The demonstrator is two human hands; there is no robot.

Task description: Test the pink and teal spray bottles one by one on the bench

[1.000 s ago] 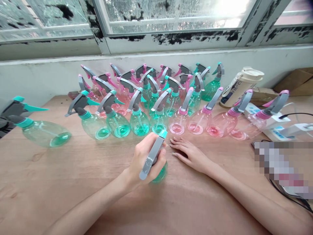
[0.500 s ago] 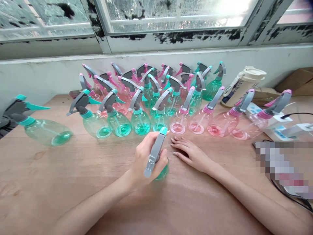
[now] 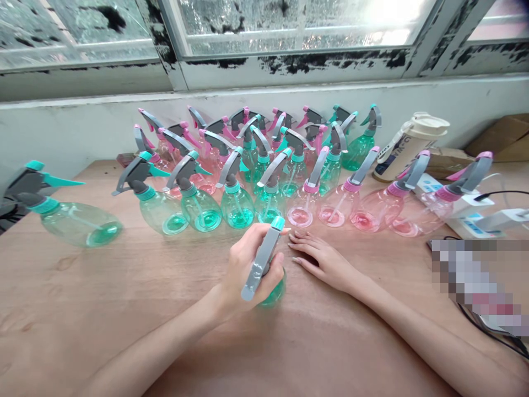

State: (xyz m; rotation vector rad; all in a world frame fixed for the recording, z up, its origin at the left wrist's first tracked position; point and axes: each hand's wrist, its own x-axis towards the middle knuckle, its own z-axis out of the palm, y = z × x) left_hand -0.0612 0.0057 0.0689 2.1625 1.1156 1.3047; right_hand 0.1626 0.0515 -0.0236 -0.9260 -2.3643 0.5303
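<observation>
My left hand (image 3: 243,264) is wrapped round the neck of a green spray bottle (image 3: 274,292) with a grey head and turquoise nozzle. Most of that bottle is hidden under the hand; its green base shows on the table. To the right, my right hand (image 3: 322,259) lies flat on the wood, fingers spread and nothing in it. Just beyond the hands runs a front row of spray bottles: a green spray bottle (image 3: 237,204) is among those on the left, a pink spray bottle (image 3: 301,209) among those on the right.
More pink and green spray bottles crowd behind the front row, by the wall. One green spray bottle (image 3: 78,223) stands apart at far left. A cream tumbler (image 3: 407,143), a white power strip (image 3: 467,207) with cables and a cardboard box (image 3: 502,138) are at right on the wooden table (image 3: 124,309).
The spray head in my left hand has tilted very slightly, its nozzle end shifting a little to the right. My right hand and the other bottles stay put.
</observation>
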